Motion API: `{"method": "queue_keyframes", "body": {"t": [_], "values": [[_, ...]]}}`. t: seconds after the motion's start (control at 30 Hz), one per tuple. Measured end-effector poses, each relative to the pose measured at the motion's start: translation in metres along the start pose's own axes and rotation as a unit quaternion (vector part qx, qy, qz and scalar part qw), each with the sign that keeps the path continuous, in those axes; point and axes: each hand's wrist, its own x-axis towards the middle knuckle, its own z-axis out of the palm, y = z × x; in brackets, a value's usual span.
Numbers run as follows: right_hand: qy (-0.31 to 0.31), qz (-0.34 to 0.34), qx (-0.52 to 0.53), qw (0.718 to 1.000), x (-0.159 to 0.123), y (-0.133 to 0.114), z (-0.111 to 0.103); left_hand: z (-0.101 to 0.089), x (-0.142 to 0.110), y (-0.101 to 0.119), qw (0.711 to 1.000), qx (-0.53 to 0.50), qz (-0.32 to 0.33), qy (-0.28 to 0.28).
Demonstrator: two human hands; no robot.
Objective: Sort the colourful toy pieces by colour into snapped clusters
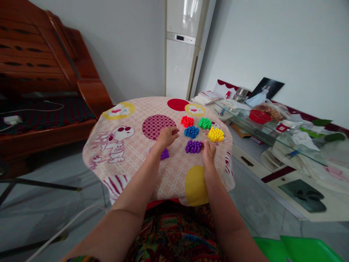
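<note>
My left hand (pixel 168 136) hovers over the middle of the cloth-covered table, its fingers pinched together. Whatever may be between those fingertips is too small to make out. Under my left wrist lies a purple piece (pixel 164 154), partly hidden by the arm. My right hand (pixel 209 151) is closed at the right edge of a purple cluster of small knobbed pieces (pixel 193 146), fingertips against it. Beyond it sit similar clusters: blue (pixel 191 131), red (pixel 187 120), green (pixel 204 123) and yellow (pixel 216 134), the yellow one closest to my right hand.
A patterned cloth (pixel 131 145) drapes over the round table. To the right stands a glass-topped cabinet (pixel 286 145) crowded with papers, bags and a red bowl (pixel 260 116). A wooden bench (pixel 92 94) is on the left, a tall white appliance (pixel 180 54) behind.
</note>
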Motion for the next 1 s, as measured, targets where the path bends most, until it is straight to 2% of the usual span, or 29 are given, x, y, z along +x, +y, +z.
{"method": "queue_keyframes", "body": {"t": [0.17,0.27,0.33,0.47,0.6,0.7,0.8,0.9,1.0], "values": [[0.0,-0.001,0.004,1.0,-0.002,-0.002,0.0,-0.059,-0.019,-0.032,0.992,0.103,-0.063,-0.026],[-0.002,-0.001,0.011,1.0,-0.002,-0.001,0.001,-0.074,-0.031,-0.047,0.985,0.139,-0.071,-0.076],[0.002,-0.003,0.015,1.0,-0.002,0.0,0.001,-0.07,-0.037,-0.049,0.984,0.131,-0.055,-0.107],[-0.002,-0.012,0.008,1.0,-0.001,-0.001,0.0,-0.047,-0.042,-0.038,0.981,0.109,-0.014,-0.157],[0.003,-0.005,0.006,1.0,-0.002,-0.004,0.0,-0.037,-0.041,-0.028,0.98,0.107,-0.015,-0.17],[0.001,-0.006,0.0,1.0,-0.002,-0.006,0.0,-0.042,-0.039,-0.029,0.987,0.084,-0.015,-0.139],[0.004,-0.013,-0.003,1.0,-0.002,-0.005,0.0,-0.042,-0.036,-0.024,0.997,0.036,-0.011,-0.071],[-0.002,-0.007,0.0,1.0,-0.001,0.0,0.0,-0.031,-0.035,-0.004,0.999,-0.036,0.02,-0.03],[-0.009,-0.003,0.011,1.0,0.001,0.005,0.0,-0.011,-0.038,0.024,0.993,-0.082,0.075,-0.035]]}}
